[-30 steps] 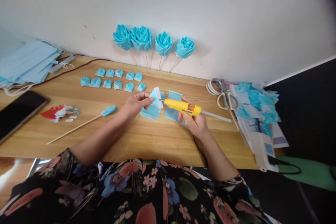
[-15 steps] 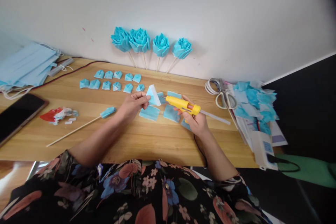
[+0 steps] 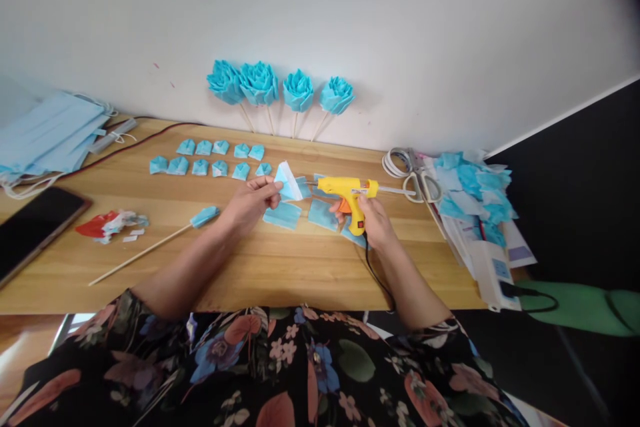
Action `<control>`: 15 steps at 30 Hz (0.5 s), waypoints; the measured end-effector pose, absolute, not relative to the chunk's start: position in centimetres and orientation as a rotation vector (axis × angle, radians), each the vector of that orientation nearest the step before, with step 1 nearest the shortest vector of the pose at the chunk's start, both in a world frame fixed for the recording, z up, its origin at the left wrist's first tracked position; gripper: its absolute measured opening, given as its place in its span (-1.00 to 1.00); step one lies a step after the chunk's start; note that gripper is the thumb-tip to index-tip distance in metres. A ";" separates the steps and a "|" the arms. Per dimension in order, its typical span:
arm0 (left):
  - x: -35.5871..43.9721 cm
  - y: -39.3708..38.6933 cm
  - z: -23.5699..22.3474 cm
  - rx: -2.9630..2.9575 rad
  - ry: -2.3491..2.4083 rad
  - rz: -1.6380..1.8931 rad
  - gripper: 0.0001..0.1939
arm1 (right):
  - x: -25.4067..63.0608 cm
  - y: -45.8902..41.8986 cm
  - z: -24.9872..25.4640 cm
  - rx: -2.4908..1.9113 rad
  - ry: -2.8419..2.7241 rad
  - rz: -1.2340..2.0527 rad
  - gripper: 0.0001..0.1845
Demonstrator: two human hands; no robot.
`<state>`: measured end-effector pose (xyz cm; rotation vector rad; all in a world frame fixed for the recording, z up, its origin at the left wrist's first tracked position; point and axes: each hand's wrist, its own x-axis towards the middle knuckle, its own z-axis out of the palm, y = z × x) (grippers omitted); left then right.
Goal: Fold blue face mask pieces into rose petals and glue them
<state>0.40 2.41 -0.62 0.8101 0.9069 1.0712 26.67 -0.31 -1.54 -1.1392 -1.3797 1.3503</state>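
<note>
Between the fingers of my left hand (image 3: 254,201) is a folded blue-and-white fabric piece (image 3: 288,182), pinched at its left corner. My right hand (image 3: 373,219) grips a yellow glue gun (image 3: 345,185) by its handle, fingers at the orange trigger. Its nozzle points left, a short way from the folded piece, and a clear glue stick (image 3: 397,191) juts from the back. Flat blue fabric pieces (image 3: 283,215) lie on the table below both hands. Left of my left hand rests a wooden stick with a blue wrapped tip (image 3: 205,216).
Several folded blue petals (image 3: 200,167) lie in two rows. Blue fabric flowers (image 3: 259,83) on sticks lean against the wall. A phone (image 3: 37,230) and masks (image 3: 53,130) are at left; scissors (image 3: 423,187), tape, scraps (image 3: 473,180) and a power strip (image 3: 493,273) at right.
The glue gun has turned from tilted to nearly level, its handle now pointing down, and its nozzle stays near the folded piece. My left hand keeps its pinch. The view has shifted slightly.
</note>
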 end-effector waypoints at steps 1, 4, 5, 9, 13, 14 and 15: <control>0.4 2.4 -0.7 0.843 0.923 1.068 -0.66 | 26.5 -0.3 -1.5 -1.136 -1.383 1.350 -0.40; 0.5 2.2 -0.9 0.973 0.990 1.052 -0.67 | 26.1 -0.6 -0.7 -1.114 -1.346 1.359 -0.39; 0.6 2.1 -0.9 1.016 1.013 1.046 -0.68 | 26.0 -0.7 -0.1 -1.094 -1.303 1.375 -0.37; 0.6 1.9 -0.9 1.145 1.068 1.009 -0.69 | 27.1 -1.7 3.4 -0.980 -1.038 1.438 -0.35; 0.6 1.8 -0.8 1.198 1.091 1.018 -0.70 | 30.7 -2.4 6.3 -0.970 -0.904 1.214 -0.42; 0.5 1.8 -0.7 1.207 1.097 1.022 -0.70 | 31.8 -2.5 6.4 -1.009 -0.897 1.135 -0.38; 0.5 1.8 -0.7 1.217 1.105 1.025 -0.71 | 33.0 -2.7 6.1 -1.080 -0.914 1.073 -0.33</control>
